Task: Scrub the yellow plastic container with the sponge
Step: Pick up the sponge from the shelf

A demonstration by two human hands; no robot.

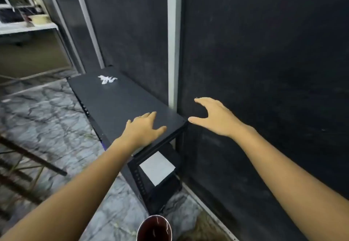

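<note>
Neither a yellow plastic container nor a sponge shows in the head view. My left hand (144, 127) reaches forward, palm down, fingers spread, over the near end of a black shelf top (117, 99). My right hand (211, 116) hovers to the right of the shelf's near corner, in front of the dark wall, fingers apart and curved. Both hands hold nothing.
A crumpled white scrap (106, 79) lies at the far end of the shelf top. A white sheet (156, 167) sits on a lower shelf level. A round dark-red vessel (154, 228) stands on the marbled floor below. A dark wall (264, 70) rises on the right; a white table (26, 26) stands far left.
</note>
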